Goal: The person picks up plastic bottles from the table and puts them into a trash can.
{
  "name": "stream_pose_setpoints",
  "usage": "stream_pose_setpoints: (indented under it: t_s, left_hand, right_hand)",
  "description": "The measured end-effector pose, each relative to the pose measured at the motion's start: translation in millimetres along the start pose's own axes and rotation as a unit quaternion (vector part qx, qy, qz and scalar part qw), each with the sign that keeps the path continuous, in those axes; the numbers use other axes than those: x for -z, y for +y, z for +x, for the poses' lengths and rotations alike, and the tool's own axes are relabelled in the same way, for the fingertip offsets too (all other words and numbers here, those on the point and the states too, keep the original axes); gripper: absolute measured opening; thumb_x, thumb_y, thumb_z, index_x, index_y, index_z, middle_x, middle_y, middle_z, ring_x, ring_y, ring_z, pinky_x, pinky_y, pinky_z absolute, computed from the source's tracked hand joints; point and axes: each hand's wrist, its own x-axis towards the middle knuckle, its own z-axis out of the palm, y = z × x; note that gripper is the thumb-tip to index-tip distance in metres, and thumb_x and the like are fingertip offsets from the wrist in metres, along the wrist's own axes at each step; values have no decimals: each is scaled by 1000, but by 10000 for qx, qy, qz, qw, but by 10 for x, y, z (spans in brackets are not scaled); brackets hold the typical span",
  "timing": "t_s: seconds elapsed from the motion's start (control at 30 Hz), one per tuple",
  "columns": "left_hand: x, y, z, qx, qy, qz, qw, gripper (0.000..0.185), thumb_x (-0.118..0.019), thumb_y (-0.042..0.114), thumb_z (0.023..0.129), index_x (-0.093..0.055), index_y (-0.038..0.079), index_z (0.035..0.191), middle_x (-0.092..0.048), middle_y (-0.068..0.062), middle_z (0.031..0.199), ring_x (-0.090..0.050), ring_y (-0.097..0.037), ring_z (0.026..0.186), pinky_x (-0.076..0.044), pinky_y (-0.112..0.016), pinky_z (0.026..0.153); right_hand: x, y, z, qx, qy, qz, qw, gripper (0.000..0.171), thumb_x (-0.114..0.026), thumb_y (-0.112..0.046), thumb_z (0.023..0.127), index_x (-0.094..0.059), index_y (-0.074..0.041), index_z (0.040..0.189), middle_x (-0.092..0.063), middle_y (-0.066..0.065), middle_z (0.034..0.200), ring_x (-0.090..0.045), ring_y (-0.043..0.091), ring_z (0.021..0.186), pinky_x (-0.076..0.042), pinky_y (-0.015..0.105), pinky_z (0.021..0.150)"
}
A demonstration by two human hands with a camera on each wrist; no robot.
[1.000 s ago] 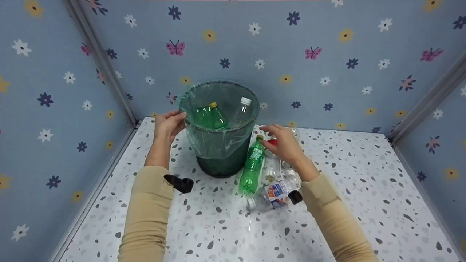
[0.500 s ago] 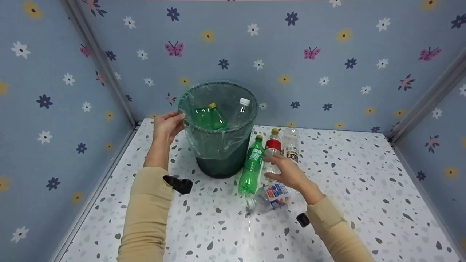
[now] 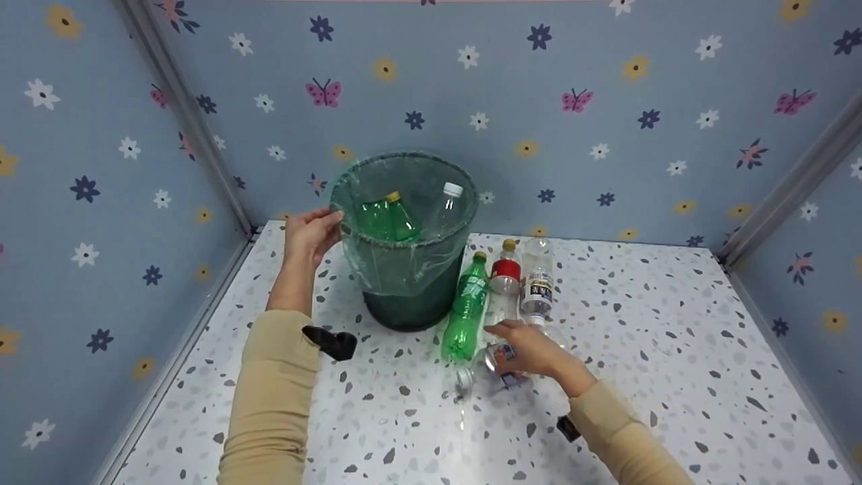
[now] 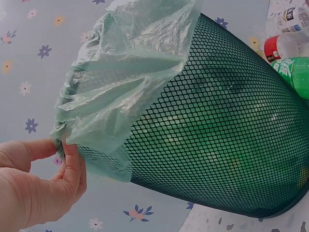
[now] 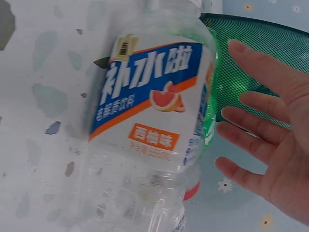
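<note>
At the left of the dark green mesh wastebasket [image 3: 404, 315], my left hand [image 3: 311, 234] pinches the rim between thumb and fingers. A thin green bin liner [image 4: 130, 72] is folded over that rim. My right hand [image 3: 533, 349] is spread just over a clear plastic bottle [image 5: 145, 106] lying on its side, with a white, blue and orange label. In the right wrist view the fingers are apart and nothing is in their grasp. Green bottles [image 3: 402, 225] and an upright clear bottle with a white cap [image 3: 452, 190] show inside the wastebasket.
A green bottle [image 3: 467, 306] lies beside the wastebasket. Right of it lie a clear bottle with a red label [image 3: 506, 269] and another clear bottle [image 3: 538, 286]. All lie on a speckled white tabletop [image 3: 653, 377], with flowered walls [image 3: 512, 121] behind and at both sides.
My right hand has moved back toward me, from the tops of the lying bottles to the bottle with the blue and orange label. The left hand stays at the rim.
</note>
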Motion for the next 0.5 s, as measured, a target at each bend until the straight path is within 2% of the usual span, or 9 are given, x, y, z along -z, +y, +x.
stream_pose_setpoints:
  t_s: [0.27, 0.5]
  left_hand:
    - [-4, -10, -2, -23, 27, 110, 9999, 45, -56, 5, 86, -40, -1, 128, -44, -4, 101, -48, -12, 81, -45, -24, 73]
    - [-2, -6, 14, 30, 42, 35, 10000, 46, -57, 5, 86, -39, -1, 128, -44, -4, 101, -47, -12, 82, -45, -21, 68]
  right_hand:
    - [-118, -1, -51, -38, -368, -509, 9980, 81, -84, -21, 54, -48, -5, 125, -47, 17, 122, -43, 34, 111, -25, 63, 88]
    - [-202, 20, -62, 33, -337, -873, 9956, 80, -84, -16, 52, -50, -4, 123, -47, 18, 121, -45, 35, 109, -25, 63, 89]
